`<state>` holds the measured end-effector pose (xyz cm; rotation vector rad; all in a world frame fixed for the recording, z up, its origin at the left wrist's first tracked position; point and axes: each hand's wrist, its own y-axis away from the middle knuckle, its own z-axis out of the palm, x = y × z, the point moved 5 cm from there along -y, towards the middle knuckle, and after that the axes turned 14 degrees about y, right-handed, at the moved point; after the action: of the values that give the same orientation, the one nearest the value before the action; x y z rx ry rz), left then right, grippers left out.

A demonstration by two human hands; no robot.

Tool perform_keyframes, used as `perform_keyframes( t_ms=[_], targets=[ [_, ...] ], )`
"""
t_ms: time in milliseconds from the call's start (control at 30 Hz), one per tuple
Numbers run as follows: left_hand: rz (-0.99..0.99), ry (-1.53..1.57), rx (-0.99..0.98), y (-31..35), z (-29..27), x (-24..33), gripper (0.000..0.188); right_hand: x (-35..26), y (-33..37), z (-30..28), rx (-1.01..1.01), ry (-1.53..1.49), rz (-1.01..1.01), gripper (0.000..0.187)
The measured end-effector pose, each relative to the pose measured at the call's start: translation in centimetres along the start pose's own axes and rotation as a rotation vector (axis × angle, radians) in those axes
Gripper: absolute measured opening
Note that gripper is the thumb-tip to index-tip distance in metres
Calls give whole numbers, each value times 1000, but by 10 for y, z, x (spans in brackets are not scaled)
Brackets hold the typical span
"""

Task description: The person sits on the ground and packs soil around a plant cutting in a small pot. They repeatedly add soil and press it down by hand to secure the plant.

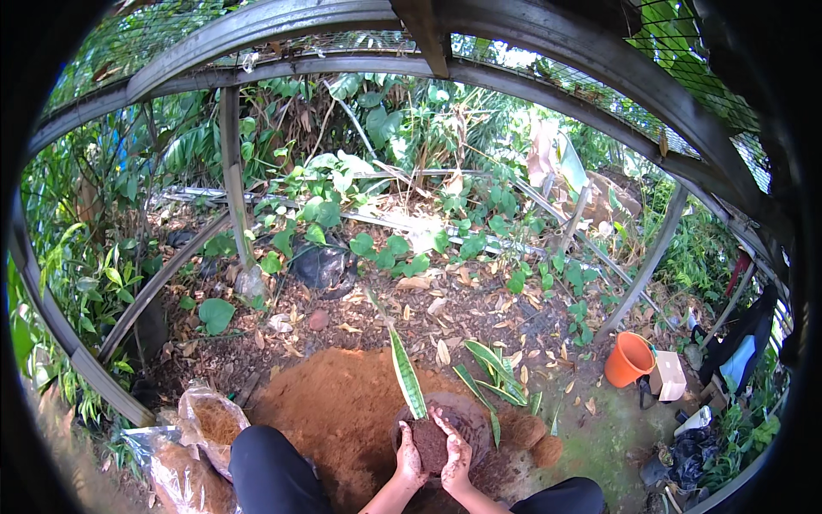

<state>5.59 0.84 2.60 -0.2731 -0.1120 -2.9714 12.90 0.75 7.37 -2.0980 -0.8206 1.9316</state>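
A single snake plant leaf (408, 377), green with pale yellow edges, stands upright and leans slightly left. Its base meets a dark lump of soil (430, 447). My left hand (411, 456) cups the soil from the left, and my right hand (455, 445) curves round it from the right, thumb side near the leaf's base. Both hands are smeared with soil. Beneath them is a round brownish container (481, 421), mostly hidden by my hands. More snake plant leaves (497, 373) lie on the ground just beyond, to the right.
A wide mound of reddish-brown soil (321, 398) spreads to the left. Clear plastic bags of brown fibre (193, 471) rest by my left knee. Brown fibrous clumps (546, 450) lie right of the container. Farther right stand an orange pot (629, 360) and a cardboard box (668, 377).
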Motion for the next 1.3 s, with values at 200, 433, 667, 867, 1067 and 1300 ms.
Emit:
perform_keyframes(
  t_ms=[200,433,667,867,1067,1300],
  targets=[
    [-31,57,134,5,0,4,60,13,-9,-9,28,-160,212,54],
    [42,-98,228,10,3,-2,56,-12,-7,-3,-70,229,32,46],
    [51,-151,230,12,6,1,53,-28,-10,-13,-44,530,-259,27],
    [69,-136,74,8,19,1,48,6,-11,-27,347,-232,290,35],
    [50,8,129,-1,6,11,34,-34,-11,-10,49,350,-71,50],
    [29,-50,199,7,5,4,40,-50,-17,-7,-156,647,-295,46]
  ],
)
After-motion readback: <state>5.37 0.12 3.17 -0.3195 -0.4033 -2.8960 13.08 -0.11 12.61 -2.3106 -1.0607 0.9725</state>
